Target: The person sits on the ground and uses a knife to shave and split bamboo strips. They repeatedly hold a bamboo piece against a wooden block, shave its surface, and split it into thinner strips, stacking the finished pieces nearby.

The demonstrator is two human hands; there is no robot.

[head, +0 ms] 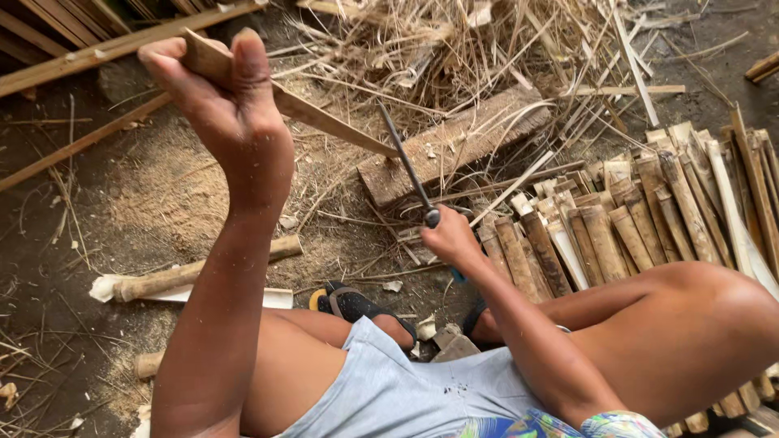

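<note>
Over the dirt floor (162,195), the left hand (231,105) is gripping a bamboo strip (324,118) tight in its fist, raising it slanted so the blade (406,162) can reach its far end. The right hand (450,239) is clenching the blade's handle. Cut slats (633,219) are lying stacked at the right, beside a wooden block (454,146). No packages or labels are showing.

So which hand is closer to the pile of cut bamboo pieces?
Right. The right hand, gripping a knife, is at the edge of the bamboo pile; the left hand holds a bamboo strip up, far off.
</note>
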